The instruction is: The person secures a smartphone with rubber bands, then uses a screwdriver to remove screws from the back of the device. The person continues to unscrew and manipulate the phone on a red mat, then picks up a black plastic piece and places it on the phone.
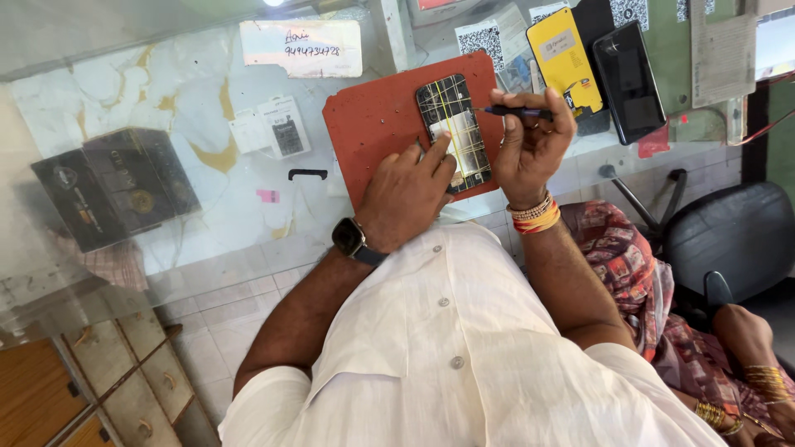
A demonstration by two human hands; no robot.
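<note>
— Glass-topped counter [207, 124], marble pattern under it, and a red work mat [373, 124] lying on top. What sits on the mat?

— An opened smartphone [454, 132], back off, its insides showing with yellow strips crossing them. It lies near the mat's right edge, lengthwise away from the person.

— And the hands?

— The left hand [406, 194] rests on the mat at the phone's near left corner, palm down, index finger stretched onto the phone's lower part; its grip holds nothing that I can see, it only presses. A dark smartwatch [352, 238] is on that wrist. The right hand [530, 141] stands just right of the phone, wrist bent back, fingers curled, its grip closed on a thin dark screwdriver [517, 110] whose tip points left to the phone's upper right edge.

— How would you do this well?

— I judge that the pressing finger should keep the phone flat on the mat, so that the tool does not slide off. The tool wants a light, steady hold, square to the part it meets; the tip's exact contact is too small to tell.

— Anything else by the phone?

— Right of it, beyond the mat, a yellow case [563, 58] and a black phone [631, 79] lie side by side.
</note>
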